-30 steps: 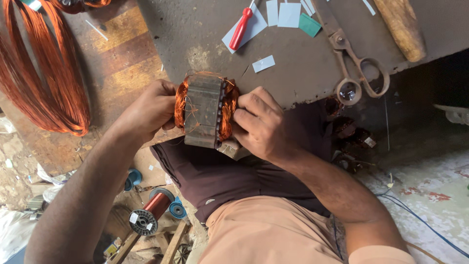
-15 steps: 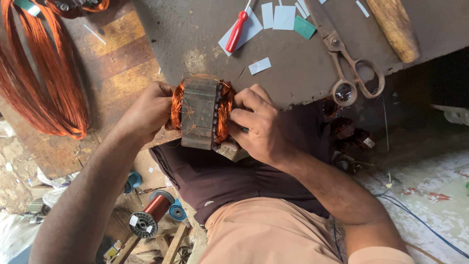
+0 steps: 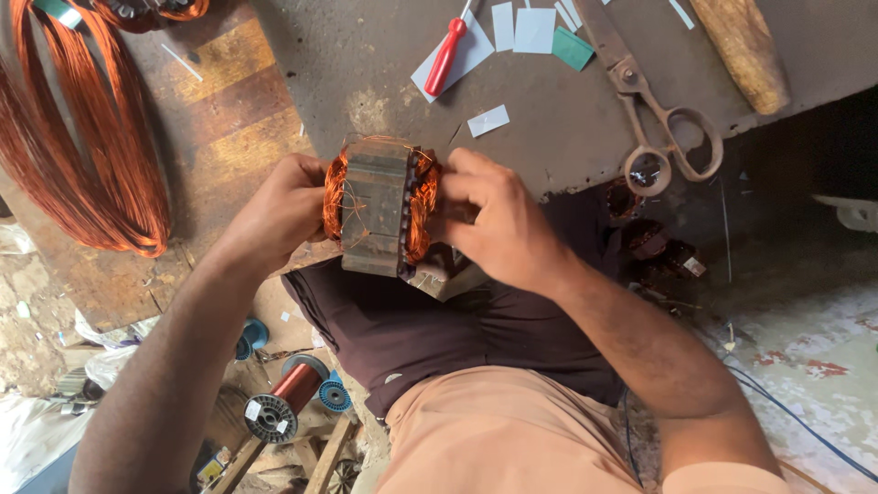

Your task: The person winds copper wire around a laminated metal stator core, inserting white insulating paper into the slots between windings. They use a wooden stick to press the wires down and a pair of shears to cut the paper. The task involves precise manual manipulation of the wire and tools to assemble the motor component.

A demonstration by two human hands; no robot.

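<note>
I hold a motor stator (image 3: 377, 207) between both hands at the edge of a dark workbench (image 3: 567, 119). It is a grey laminated steel core with copper windings bulging out at both ends. My left hand (image 3: 279, 210) grips its left end. My right hand (image 3: 498, 224) clasps its right end, fingers over the copper coil there. A pale angular piece shows just beneath the stator; what it is I cannot tell.
On the bench lie a red-handled screwdriver (image 3: 445, 57), white paper slips (image 3: 488, 120), a green slip (image 3: 572, 48), large metal scissors (image 3: 654, 110) and a wooden handle (image 3: 741, 50). Copper wire coils (image 3: 82, 155) lie at left. A wire spool (image 3: 283, 402) rests on the floor below.
The stator and both hands have shifted slightly; my right fingers have moved up over the right-hand winding.
</note>
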